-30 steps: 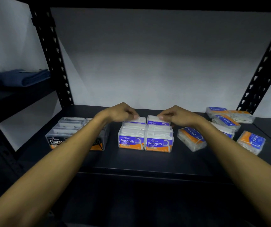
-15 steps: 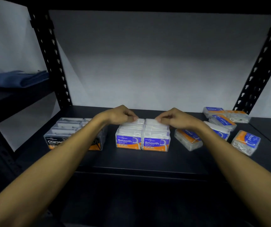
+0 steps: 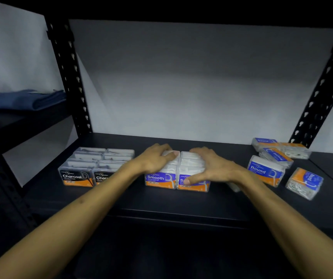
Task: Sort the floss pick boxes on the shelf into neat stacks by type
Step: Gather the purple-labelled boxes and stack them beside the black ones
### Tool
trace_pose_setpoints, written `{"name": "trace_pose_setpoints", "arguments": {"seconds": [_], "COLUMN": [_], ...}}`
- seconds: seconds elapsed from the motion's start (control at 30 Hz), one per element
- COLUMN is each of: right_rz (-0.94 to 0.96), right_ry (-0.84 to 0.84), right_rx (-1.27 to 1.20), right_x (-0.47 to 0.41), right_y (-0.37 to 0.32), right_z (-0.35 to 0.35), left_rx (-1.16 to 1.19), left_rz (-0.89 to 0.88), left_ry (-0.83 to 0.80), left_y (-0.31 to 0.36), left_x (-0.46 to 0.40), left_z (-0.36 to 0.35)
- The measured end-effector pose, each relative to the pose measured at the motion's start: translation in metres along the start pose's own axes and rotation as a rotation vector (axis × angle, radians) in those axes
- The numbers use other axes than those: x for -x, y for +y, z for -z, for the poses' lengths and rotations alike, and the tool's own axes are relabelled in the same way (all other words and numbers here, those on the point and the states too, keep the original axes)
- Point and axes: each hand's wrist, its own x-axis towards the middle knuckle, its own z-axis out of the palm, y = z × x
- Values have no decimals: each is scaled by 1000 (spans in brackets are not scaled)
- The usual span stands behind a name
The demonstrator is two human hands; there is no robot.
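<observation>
Two rows of clear "Smooth" floss pick boxes (image 3: 159, 179) stand side by side at the middle of the dark shelf (image 3: 161, 204). My left hand (image 3: 154, 160) lies over the left row, thumb on top near the back. My right hand (image 3: 211, 168) spans the right row, with its thumb pressed on the front label of the nearest box (image 3: 198, 186). A block of black "Charcoal" boxes (image 3: 75, 178) is lined up at the left. "Round" boxes lie loose at the right: one upright (image 3: 264, 172), one tilted (image 3: 305, 182), and a small heap behind (image 3: 276, 154).
Black perforated uprights stand at the back left (image 3: 69, 77) and back right (image 3: 320, 93). A white wall closes the back. A folded blue cloth (image 3: 26, 98) lies on the neighbouring shelf to the left. The shelf's front edge runs just below the boxes.
Both hands have moved from pinching the rear boxes to lying spread over the Smooth rows, the right thumb now at the front. My view has moved closer to the shelf.
</observation>
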Motion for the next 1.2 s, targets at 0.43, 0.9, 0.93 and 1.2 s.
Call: {"name": "trace_pose_setpoints", "arguments": {"seconds": [0.43,0.9,0.93,1.2], "right_rz": [-14,49,55,86], "right_ry": [31,228,234,240], "right_rx": [-36,-171,-170,-163], "right_x": [5,15,14,14], "right_y": [-1,16,16,18], "right_z": [-7,-29,-30,-32], "left_rx": [-287,-233,-246,-284], "left_rz": [-37,-139,-138,-130], "left_ry": [110,331,350,357], "left_y": [8,4,3,3], "left_x": [15,43,42,43], "left_z": [2,-28,-29,-30]}}
